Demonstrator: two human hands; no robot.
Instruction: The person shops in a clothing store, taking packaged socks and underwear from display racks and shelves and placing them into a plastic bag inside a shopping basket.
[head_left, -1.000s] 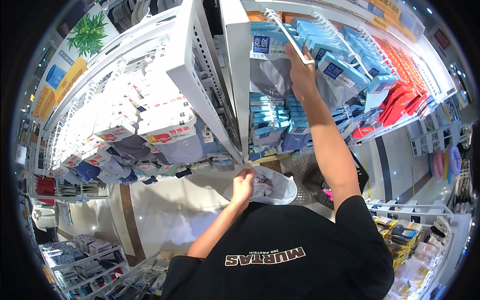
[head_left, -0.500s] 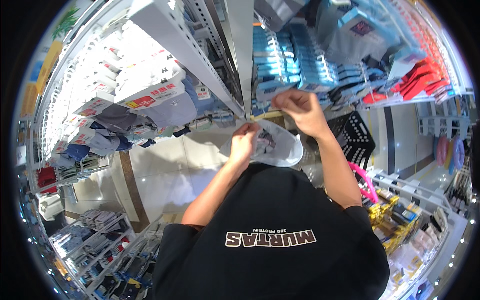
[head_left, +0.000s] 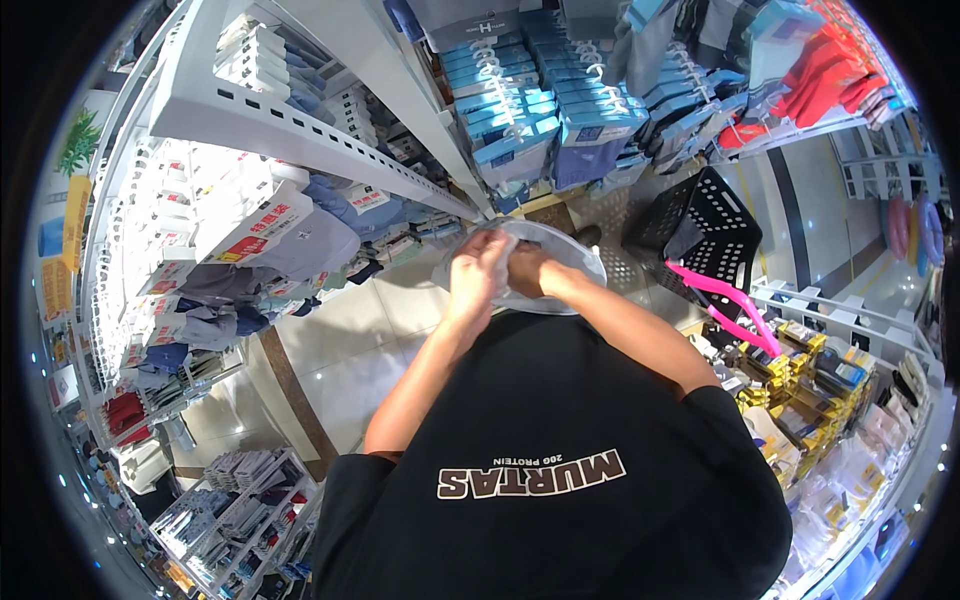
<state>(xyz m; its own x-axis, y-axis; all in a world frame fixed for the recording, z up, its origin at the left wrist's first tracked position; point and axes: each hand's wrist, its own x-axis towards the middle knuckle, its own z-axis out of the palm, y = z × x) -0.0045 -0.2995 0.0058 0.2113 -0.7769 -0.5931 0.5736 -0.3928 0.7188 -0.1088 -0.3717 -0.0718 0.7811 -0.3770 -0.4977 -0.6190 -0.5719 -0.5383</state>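
A translucent, whitish plastic bag (head_left: 583, 258) hangs in front of my chest with its mouth spread wide. My left hand (head_left: 478, 270) is closed on the left side of the bag's rim. Beside it, my right hand (head_left: 532, 270) dips into the mouth from the right. The bag's film and my left hand cover its fingers, so I cannot see whether they hold anything. What lies deeper in the bag is hidden as well.
Ahead hang packs on light-blue cards (head_left: 590, 125); white-carded packs (head_left: 265, 225) fill the left rack. A black perforated basket (head_left: 715, 215) with a pink handle (head_left: 735, 310) stands at the right. Yellow-carded packs (head_left: 800, 365) hang nearer me, and a low rack (head_left: 235, 500) stands lower left.
My right hand has come down from above the bag and gone into its mouth. My left hand stays on the rim. The view has shifted, bringing more of the basket into sight.
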